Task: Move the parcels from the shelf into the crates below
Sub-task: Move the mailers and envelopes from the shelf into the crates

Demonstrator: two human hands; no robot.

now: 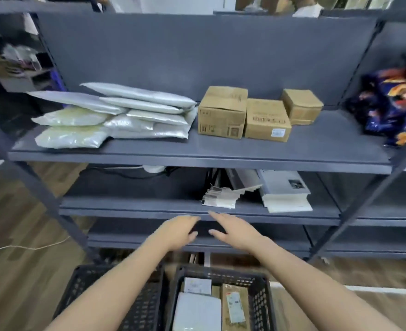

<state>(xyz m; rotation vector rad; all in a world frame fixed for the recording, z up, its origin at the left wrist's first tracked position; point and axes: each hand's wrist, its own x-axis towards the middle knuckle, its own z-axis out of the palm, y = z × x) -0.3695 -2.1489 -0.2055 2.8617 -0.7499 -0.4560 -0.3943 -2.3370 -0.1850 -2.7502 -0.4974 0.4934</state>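
Note:
A pile of several white padded mailers [116, 115] lies on the left of the grey shelf [197, 155]. To their right stand three cardboard boxes: a taller one [222, 113], a flat one [266, 120] and a small one [302, 106] behind. Two black crates sit on the floor below: the left crate [82, 283] is mostly hidden by my arm, and the right crate [259, 292] holds a white parcel [197, 309] and a brown one [235, 306]. My left hand [180, 231] and my right hand [230, 229] hover empty, fingers apart, in front of the lower shelves.
The second shelf down [149, 206] carries paper labels [221, 198] and a stack of white sheets [285, 194]. A colourful bag [393, 103] lies on the neighbouring shelf at right. Slanted grey uprights [42, 187] frame the unit. A white cord [30, 247] crosses the wooden floor.

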